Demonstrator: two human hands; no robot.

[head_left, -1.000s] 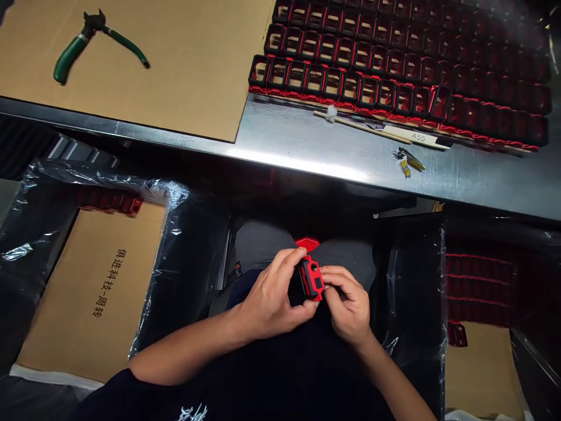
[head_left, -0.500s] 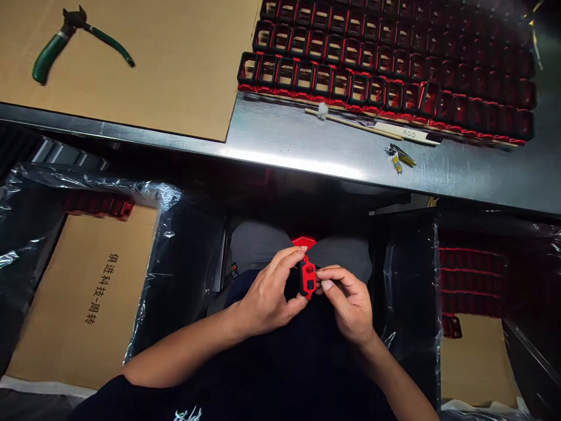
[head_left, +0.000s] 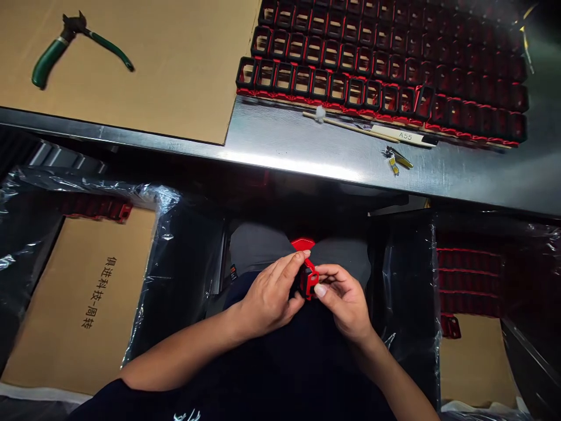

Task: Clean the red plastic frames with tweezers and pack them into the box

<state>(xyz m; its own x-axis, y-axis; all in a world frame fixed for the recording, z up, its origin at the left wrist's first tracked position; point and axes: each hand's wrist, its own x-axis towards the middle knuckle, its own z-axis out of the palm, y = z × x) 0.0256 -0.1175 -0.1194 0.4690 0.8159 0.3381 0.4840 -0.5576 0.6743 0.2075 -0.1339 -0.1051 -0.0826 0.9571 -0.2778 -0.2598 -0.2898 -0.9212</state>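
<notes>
A small red-and-black plastic frame [head_left: 311,283] is held between my two hands, above my lap. My left hand [head_left: 274,289] is closed around its left side, fingers at the top and thumb below. My right hand [head_left: 344,299] pinches its right edge between thumb and fingers. The frame is tilted, and its black side is partly hidden by my left fingers. Just beyond the hands a flat red shape [head_left: 303,243] shows between my legs; what it is I cannot make out.
Rows of similar red-and-black frames [head_left: 319,85] stand on the metal table [head_left: 280,152]. Green-handled pliers [head_left: 50,61] lie on cardboard [head_left: 175,70]. Nail clippers [head_left: 398,158], a stick [head_left: 350,126] and a marker labelled A55 [head_left: 405,137] lie in front. Plastic-lined bins [head_left: 149,280] flank me.
The plastic frame has turned in my hands, so its red face shows at another angle. My right thumb has moved onto the frame, and my left fingers have shifted slightly right.
</notes>
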